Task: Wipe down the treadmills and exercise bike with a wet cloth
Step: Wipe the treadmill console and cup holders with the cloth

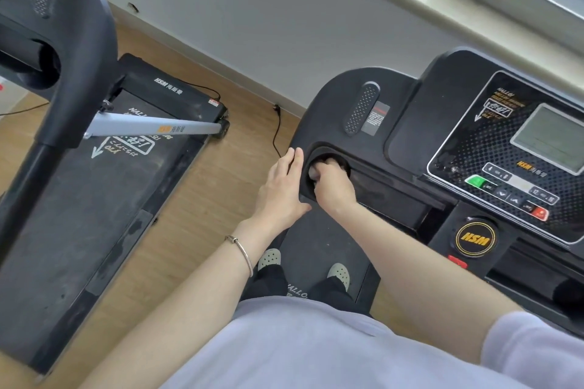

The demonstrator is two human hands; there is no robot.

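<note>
I stand on the belt of a black treadmill whose console [410, 110] fills the right of the view. My right hand [331, 183] reaches down into the round cup holder [319, 150] at the console's left end, fingers curled round a pale cloth [313, 173] of which only a small part shows. My left hand [281, 189] lies flat with straight fingers against the console's left edge beside the holder. A second black treadmill [79, 193] stands to the left.
The console carries a grey display [550, 139], green and red buttons and an HSM badge [474, 238]. A black power cord [278, 133] runs across the wooden floor between the machines. A grey wall and a window sill are ahead.
</note>
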